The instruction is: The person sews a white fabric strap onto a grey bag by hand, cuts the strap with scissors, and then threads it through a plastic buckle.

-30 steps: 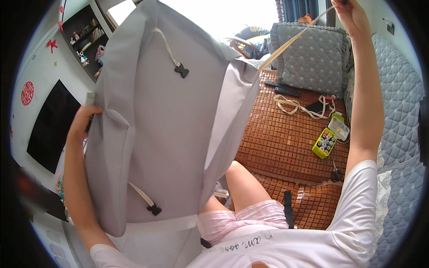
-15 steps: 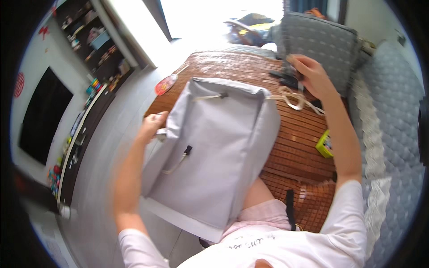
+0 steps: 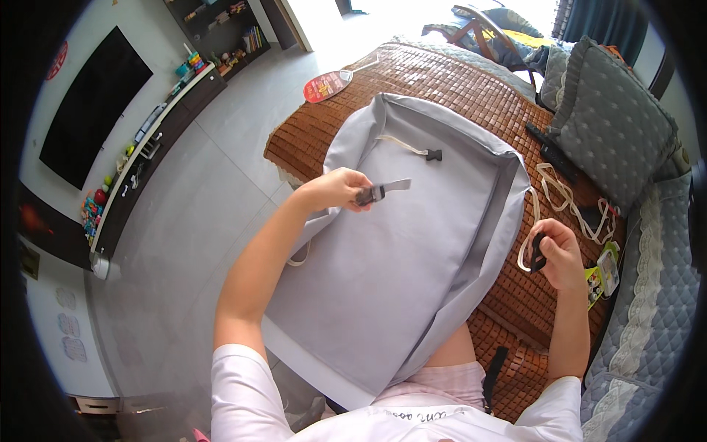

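A grey fabric cover with raised sides (image 3: 398, 265) lies open over my lap and the sofa. My left hand (image 3: 340, 190) is closed on a dark buckle with a short grey strap (image 3: 377, 193), held over the cover's upper left part. At the cover's right side, my right hand (image 3: 560, 250) grips a black buckle (image 3: 537, 249), and a cream cord runs from it up to the cover's top right corner. A second cream cord with a black buckle (image 3: 433, 155) lies inside the cover near the top.
Around the cover is a brown tile seat mat (image 3: 456, 81) with a red fan (image 3: 324, 88), remotes (image 3: 552, 155), loose cords (image 3: 560, 191) and a green box (image 3: 596, 283). A grey cushion (image 3: 604, 125) leans at right. Left are a television (image 3: 96, 103) and a long cabinet (image 3: 162, 147).
The cover has come down from being held up in front of me to lying over my lap. My right hand has lowered; my left hand has moved inward over the cover with a buckle.
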